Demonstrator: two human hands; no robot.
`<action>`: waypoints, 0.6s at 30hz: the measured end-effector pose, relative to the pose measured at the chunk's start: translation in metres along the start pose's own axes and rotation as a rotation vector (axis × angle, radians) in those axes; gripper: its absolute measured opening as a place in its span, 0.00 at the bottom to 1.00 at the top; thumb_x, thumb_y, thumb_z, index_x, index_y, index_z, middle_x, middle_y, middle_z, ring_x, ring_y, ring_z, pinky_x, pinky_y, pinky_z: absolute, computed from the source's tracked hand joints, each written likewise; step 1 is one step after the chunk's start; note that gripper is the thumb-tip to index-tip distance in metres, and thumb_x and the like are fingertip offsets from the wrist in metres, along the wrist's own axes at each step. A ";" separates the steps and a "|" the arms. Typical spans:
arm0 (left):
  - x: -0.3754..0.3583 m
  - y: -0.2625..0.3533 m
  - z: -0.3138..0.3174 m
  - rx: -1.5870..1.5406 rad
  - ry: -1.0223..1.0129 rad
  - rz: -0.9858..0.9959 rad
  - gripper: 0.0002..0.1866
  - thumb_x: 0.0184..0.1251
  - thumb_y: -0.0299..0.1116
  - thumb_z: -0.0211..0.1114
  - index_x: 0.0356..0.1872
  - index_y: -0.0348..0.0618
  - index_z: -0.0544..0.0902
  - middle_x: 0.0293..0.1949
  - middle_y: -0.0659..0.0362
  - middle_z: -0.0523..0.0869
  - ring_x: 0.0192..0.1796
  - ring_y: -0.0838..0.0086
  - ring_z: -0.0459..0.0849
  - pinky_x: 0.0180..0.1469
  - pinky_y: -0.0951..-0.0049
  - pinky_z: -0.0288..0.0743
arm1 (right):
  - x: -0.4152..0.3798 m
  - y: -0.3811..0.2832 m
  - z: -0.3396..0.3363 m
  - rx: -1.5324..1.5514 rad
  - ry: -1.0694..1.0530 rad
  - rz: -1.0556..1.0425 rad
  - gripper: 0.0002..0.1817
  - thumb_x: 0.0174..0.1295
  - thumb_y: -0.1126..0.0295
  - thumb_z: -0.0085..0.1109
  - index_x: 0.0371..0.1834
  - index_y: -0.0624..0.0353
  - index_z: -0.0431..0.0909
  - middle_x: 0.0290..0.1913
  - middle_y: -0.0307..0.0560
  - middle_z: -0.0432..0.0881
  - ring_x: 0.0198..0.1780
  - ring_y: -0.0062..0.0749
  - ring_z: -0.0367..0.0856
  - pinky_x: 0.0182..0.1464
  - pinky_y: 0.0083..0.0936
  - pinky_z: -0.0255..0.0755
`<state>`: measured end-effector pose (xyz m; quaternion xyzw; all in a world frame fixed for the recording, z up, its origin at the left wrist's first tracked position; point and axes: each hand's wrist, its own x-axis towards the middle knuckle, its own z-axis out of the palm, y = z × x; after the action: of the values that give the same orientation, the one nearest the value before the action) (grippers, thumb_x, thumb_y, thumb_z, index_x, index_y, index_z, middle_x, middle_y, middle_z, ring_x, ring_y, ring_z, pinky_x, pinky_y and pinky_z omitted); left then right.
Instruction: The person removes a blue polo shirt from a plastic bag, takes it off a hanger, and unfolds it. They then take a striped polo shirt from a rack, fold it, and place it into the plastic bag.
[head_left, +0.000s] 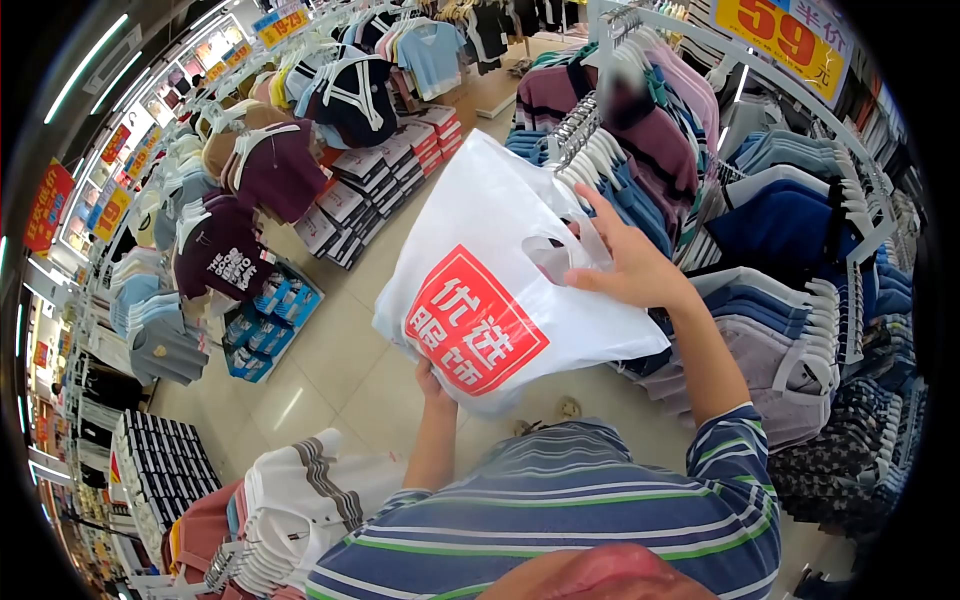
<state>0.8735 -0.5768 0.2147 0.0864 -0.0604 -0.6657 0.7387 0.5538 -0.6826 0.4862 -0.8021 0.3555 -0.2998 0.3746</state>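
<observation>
A white plastic bag (430,240) with a red printed square of white characters hangs in front of me, tilted. My right hand (630,262) is at its cut-out handle, the thumb and index finger spread around the handle strip; the bag partly hides the other fingers. From below, my left hand (432,385) grips the bag's lower edge, and most of its fingers are behind the plastic. What the bag contains, if anything, does not show.
Racks of hanging shirts (770,210) stand close on the right. Stacked shoe boxes (350,195) and blue packages (268,325) sit on the tiled floor (345,370) to the left. White clothes (300,485) hang near my left elbow. Price signs (780,40) hang above.
</observation>
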 end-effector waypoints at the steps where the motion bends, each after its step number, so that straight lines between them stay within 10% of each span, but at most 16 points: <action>1: 0.000 -0.003 0.000 0.001 -0.001 -0.001 0.24 0.72 0.39 0.57 0.65 0.37 0.73 0.63 0.45 0.80 0.62 0.51 0.81 0.65 0.44 0.76 | -0.001 0.005 0.000 0.000 0.001 0.000 0.56 0.53 0.65 0.74 0.80 0.60 0.43 0.58 0.65 0.79 0.60 0.52 0.79 0.66 0.35 0.66; 7: 0.007 -0.006 0.018 -0.010 -0.163 0.040 0.24 0.71 0.36 0.56 0.64 0.33 0.73 0.61 0.43 0.81 0.60 0.51 0.83 0.62 0.46 0.79 | -0.002 -0.002 -0.005 -0.045 0.074 0.001 0.46 0.54 0.69 0.72 0.70 0.60 0.49 0.56 0.67 0.79 0.59 0.59 0.80 0.64 0.39 0.68; 14: 0.025 -0.009 0.014 0.076 -0.056 0.056 0.20 0.72 0.33 0.54 0.60 0.33 0.75 0.58 0.45 0.83 0.58 0.55 0.85 0.61 0.49 0.80 | 0.015 0.005 -0.023 0.008 0.044 0.020 0.21 0.53 0.70 0.75 0.47 0.61 0.76 0.43 0.42 0.84 0.44 0.18 0.80 0.49 0.20 0.75; 18: 0.033 -0.016 0.013 0.101 -0.073 0.077 0.21 0.73 0.33 0.54 0.62 0.33 0.74 0.60 0.44 0.82 0.60 0.54 0.83 0.62 0.47 0.79 | 0.035 0.019 -0.027 -0.060 0.123 -0.074 0.27 0.53 0.73 0.73 0.58 0.61 0.77 0.45 0.43 0.85 0.44 0.20 0.81 0.49 0.21 0.75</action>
<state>0.8589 -0.6115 0.2235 0.0968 -0.1242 -0.6355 0.7559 0.5465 -0.7299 0.4930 -0.8057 0.3569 -0.3512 0.3166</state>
